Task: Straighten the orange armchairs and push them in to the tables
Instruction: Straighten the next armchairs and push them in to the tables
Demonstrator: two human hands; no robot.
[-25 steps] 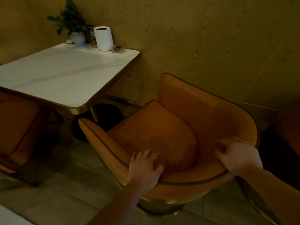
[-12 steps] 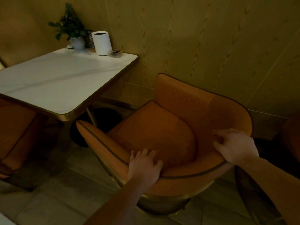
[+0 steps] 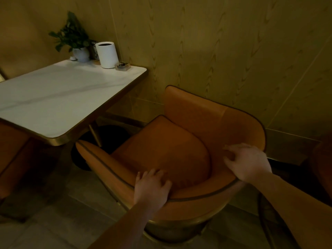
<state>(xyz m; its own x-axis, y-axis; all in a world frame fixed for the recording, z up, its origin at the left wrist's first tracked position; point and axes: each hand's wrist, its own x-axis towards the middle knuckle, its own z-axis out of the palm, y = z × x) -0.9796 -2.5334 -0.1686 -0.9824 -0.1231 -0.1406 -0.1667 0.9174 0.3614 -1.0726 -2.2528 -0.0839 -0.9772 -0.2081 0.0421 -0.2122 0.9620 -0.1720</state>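
Observation:
An orange armchair point(image 3: 161, 146) with a curved back and dark piping stands on a gold base, its open front facing left toward the white marble table point(image 3: 53, 97). My left hand point(image 3: 152, 187) grips the near rim of the backrest, fingers curled over onto the inside. My right hand point(image 3: 248, 162) grips the rim further right, fingers hooked over the inner side. The chair's left arm tip lies just below the table's near corner. The table's black round foot shows under it.
On the table's far end stand a potted plant point(image 3: 75, 40), a white cylinder point(image 3: 107, 54) and a small ashtray point(image 3: 122, 66). A wood-panel wall runs behind. Another orange chair point(image 3: 12, 155) sits at the left under the table; one more shows at the right edge point(image 3: 321, 169).
The chair has shifted slightly left toward the table, its arm tip now closer under the table corner. Both hands keep their grip on the backrest rim.

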